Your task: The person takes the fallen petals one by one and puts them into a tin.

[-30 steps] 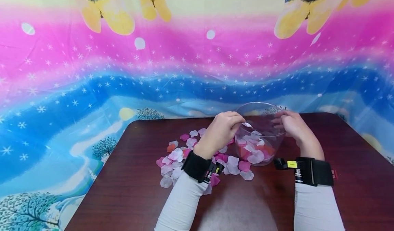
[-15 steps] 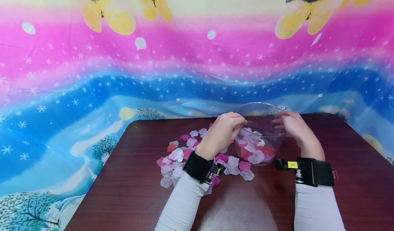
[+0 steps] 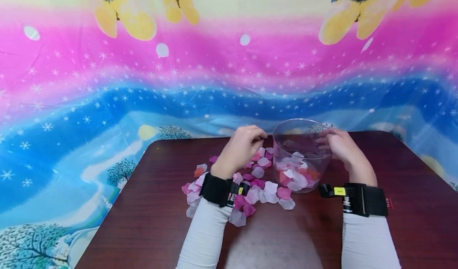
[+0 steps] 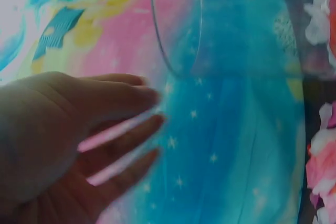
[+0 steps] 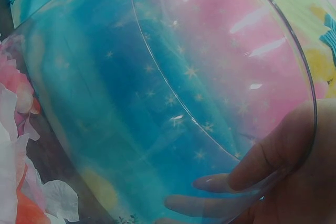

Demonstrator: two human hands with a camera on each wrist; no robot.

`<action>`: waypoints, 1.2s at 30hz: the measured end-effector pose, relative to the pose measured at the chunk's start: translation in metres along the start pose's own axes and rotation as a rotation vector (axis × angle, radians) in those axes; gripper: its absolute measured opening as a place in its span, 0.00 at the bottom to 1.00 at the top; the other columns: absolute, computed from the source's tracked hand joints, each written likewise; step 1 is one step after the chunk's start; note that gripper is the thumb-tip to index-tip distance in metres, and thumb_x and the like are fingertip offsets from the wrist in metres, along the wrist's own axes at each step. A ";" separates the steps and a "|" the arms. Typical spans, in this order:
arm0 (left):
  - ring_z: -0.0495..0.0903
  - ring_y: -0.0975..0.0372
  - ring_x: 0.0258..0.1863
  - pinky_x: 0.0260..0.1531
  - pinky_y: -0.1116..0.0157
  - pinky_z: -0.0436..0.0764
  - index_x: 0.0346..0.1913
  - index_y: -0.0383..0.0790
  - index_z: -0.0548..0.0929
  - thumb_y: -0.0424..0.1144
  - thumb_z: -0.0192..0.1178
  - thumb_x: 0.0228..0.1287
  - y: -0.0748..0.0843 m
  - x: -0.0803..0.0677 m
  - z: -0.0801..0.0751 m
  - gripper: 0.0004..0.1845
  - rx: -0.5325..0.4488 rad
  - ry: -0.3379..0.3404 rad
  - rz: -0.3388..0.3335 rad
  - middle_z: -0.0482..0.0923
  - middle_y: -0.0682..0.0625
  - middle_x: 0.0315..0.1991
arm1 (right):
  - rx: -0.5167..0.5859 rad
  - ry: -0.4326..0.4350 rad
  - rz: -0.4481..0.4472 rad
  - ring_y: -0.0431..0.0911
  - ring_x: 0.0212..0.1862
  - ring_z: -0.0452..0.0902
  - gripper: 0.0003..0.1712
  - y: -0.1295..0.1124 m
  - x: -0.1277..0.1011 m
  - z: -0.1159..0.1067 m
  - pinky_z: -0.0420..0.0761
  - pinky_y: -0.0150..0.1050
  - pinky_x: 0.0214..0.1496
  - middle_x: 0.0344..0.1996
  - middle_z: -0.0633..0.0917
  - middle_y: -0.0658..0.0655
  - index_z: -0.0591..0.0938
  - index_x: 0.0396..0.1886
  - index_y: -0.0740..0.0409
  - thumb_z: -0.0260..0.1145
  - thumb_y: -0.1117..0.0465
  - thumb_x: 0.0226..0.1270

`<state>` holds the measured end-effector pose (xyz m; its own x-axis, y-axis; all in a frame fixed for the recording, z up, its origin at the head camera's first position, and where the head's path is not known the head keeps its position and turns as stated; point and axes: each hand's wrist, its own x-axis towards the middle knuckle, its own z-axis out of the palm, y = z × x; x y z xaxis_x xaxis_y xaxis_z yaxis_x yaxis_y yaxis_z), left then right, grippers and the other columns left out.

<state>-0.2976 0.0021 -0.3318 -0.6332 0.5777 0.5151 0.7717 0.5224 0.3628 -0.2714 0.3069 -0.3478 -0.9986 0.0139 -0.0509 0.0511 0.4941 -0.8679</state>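
Observation:
A clear plastic bowl [image 3: 278, 141] stands on the dark wooden table [image 3: 286, 237], holding pink, white and orange petals [image 3: 295, 174]. My right hand [image 3: 323, 142] grips the bowl's right rim, thumb outside and fingers seen through the wall [image 5: 231, 184] of the bowl [image 5: 157, 103]. Just left of the bowl, my left hand [image 3: 258, 138] hovers above loose petals [image 3: 204, 180] scattered on the table. Its fingers [image 4: 131, 95] are relaxed and hold nothing, and the bowl's rim [image 4: 176, 35] shows beyond them.
A bright pink, blue and yellow printed cloth [image 3: 143, 82] hangs behind the table and drapes past its left and right edges. Bare table surface lies in front of the bowl, towards me.
My left hand dropped a white petal into the bowl, then drew back left and away from the rim. The right hand and bowl stayed put.

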 end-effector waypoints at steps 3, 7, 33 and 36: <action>0.83 0.58 0.47 0.50 0.67 0.81 0.48 0.38 0.88 0.30 0.64 0.70 -0.008 -0.003 0.000 0.08 -0.005 -0.120 -0.078 0.86 0.47 0.46 | 0.003 0.001 0.003 0.71 0.69 0.66 0.33 0.000 -0.001 0.000 0.72 0.65 0.64 0.70 0.67 0.77 0.56 0.77 0.72 0.36 0.64 0.74; 0.83 0.56 0.46 0.47 0.66 0.82 0.49 0.39 0.88 0.32 0.69 0.67 -0.011 -0.003 0.014 0.10 -0.009 -0.337 -0.170 0.86 0.46 0.47 | 0.001 0.002 0.005 0.71 0.69 0.67 0.34 0.001 -0.001 -0.001 0.72 0.65 0.64 0.70 0.67 0.77 0.56 0.77 0.72 0.36 0.65 0.73; 0.72 0.64 0.23 0.19 0.70 0.70 0.22 0.44 0.84 0.32 0.74 0.55 -0.005 -0.008 0.065 0.10 0.051 -0.639 -0.238 0.72 0.54 0.20 | 0.010 0.006 0.007 0.70 0.69 0.67 0.33 -0.001 0.000 0.001 0.73 0.64 0.63 0.70 0.68 0.76 0.57 0.77 0.71 0.36 0.66 0.73; 0.70 0.64 0.23 0.20 0.70 0.68 0.24 0.42 0.85 0.30 0.72 0.57 -0.007 -0.005 0.058 0.08 0.026 -0.612 -0.198 0.69 0.55 0.19 | 0.008 0.005 0.007 0.70 0.69 0.67 0.34 -0.001 0.000 0.000 0.73 0.64 0.63 0.70 0.68 0.76 0.58 0.77 0.71 0.36 0.66 0.73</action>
<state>-0.3035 0.0317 -0.3822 -0.6890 0.7180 -0.0988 0.6396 0.6664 0.3831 -0.2711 0.3068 -0.3468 -0.9983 0.0219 -0.0540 0.0579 0.4871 -0.8714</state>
